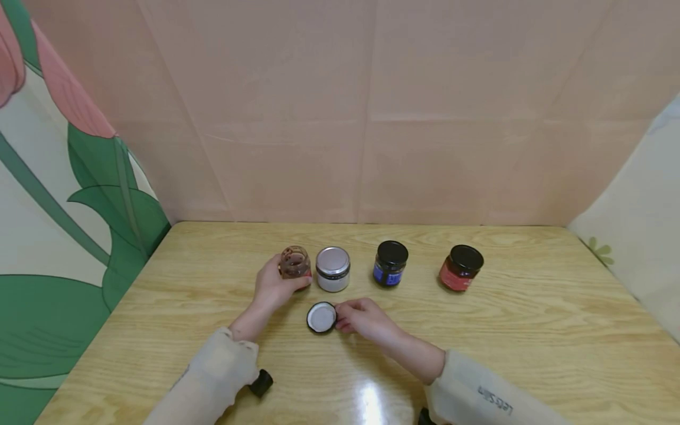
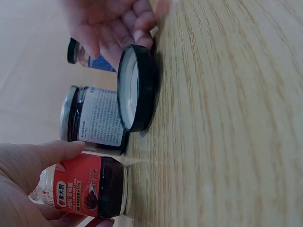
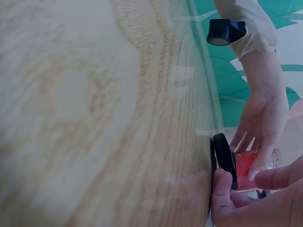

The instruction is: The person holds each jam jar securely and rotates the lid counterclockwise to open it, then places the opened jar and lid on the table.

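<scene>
One desk point(image 1: 520, 319), wood-grained; clock bearings in the head view run from the last entry. Two hands: left hand point(image 1: 273, 287), 10 o'clock, curled round the open jar point(image 1: 295, 262); right hand point(image 1: 363, 319), 3 o'clock, fingers bent, whether gripping cannot be told for certain. Capped: silver-lidded jar point(image 1: 333, 274), 12 o'clock; blue-labelled jar point(image 1: 390, 267), 2 o'clock; black-capped red jar point(image 1: 460, 271), nearer 3. Open jar, red-labelled, 11 o'clock, just beside the silver-lidded jar. Black lid point(image 1: 321, 317), inner face up, at the right fingertips.

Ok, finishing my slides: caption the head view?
Left hand gripping an open jar, right hand holding a lid, three closed jars nearby.
</scene>
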### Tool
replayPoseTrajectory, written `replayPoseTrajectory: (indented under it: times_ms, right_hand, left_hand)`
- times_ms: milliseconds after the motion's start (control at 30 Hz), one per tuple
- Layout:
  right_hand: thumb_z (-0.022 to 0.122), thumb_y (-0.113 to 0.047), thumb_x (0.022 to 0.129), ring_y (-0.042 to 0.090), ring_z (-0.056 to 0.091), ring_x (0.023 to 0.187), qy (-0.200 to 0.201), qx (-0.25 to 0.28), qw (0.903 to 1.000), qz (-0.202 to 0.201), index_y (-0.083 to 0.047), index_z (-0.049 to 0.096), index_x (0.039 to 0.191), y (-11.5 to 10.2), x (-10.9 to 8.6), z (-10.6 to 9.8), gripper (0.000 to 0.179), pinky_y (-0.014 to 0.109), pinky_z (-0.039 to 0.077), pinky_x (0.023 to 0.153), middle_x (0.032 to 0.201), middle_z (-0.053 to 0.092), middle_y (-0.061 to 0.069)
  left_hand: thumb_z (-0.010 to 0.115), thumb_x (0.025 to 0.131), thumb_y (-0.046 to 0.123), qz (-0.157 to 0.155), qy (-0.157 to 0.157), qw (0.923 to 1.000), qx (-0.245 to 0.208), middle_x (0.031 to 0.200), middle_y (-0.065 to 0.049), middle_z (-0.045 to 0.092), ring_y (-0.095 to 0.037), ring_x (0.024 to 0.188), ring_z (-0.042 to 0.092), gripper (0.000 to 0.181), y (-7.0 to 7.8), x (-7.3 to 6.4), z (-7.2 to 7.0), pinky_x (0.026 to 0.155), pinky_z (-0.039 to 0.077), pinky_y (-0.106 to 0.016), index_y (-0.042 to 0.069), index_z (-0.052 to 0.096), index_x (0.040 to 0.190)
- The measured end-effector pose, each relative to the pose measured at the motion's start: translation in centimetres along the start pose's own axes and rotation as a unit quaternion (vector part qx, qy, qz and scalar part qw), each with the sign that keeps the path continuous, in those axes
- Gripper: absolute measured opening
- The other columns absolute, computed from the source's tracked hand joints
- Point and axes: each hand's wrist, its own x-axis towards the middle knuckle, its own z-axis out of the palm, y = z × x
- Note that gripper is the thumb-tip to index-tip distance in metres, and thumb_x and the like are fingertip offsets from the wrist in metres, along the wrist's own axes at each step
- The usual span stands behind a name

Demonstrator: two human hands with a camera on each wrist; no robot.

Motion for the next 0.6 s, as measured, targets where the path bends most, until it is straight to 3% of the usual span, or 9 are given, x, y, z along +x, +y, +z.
replayPoseTrajectory:
  times_ms: [233,600]
  right_hand:
    - [0.045,-0.007,0.095,0.011,0.061,0.076,0.002,-0.003,1.0,-0.009,0.019,0.058,0.114,0.19,0.05,-0.1,0.034,0.031,0.055,0.077,0.095,0.067,0.021]
    - [0.045,-0.009,0.096,0.03,0.067,0.094,0.01,-0.013,0.9998,-0.008,0.017,0.057,0.118,-0.28,-0.19,0.05,0.036,0.038,0.055,0.083,0.108,0.066,0.028]
  left_hand:
    - [0.083,0.069,0.018,0.002,0.002,1.0,0.002,0.119,-0.022,0.063,-0.037,0.116,0.055,0.058,0.0,0.15,0.04,0.1,0.042,-0.047,-0.003,0.059,0.117]
    - [0.083,0.069,0.019,0.001,0.0,0.9999,0.011,0.121,-0.022,0.062,-0.037,0.117,0.055,0.06,0.03,0.13,-0.01,0.101,0.041,-0.047,-0.003,0.057,0.12]
